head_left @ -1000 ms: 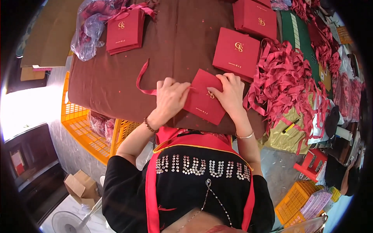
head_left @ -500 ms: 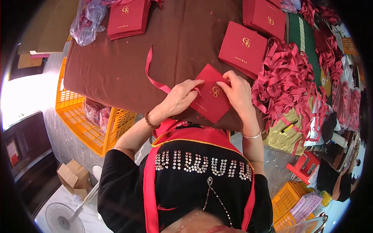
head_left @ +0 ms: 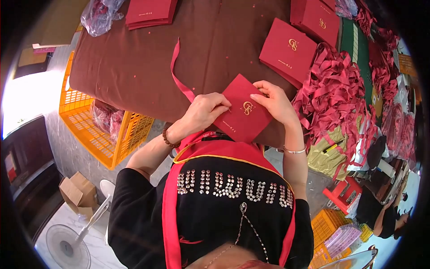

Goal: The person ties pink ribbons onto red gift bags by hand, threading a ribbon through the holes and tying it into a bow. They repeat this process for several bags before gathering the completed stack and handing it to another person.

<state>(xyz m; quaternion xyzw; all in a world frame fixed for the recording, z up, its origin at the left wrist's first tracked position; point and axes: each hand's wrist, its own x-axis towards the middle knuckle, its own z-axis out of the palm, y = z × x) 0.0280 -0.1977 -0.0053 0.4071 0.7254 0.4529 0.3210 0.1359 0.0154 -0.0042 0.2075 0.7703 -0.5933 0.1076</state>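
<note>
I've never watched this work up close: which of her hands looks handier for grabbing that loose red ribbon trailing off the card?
Probably the left hand. The ribbon runs across the brown table right at its fingers, while the right hand grips the far edge of the red card, away from it.

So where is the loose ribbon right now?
In the head view, the ribbon trails from the left hand up across the brown table.

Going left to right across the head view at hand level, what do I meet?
Orange crate → left hand → red card folder → right hand → heap of red ribbons.
</note>
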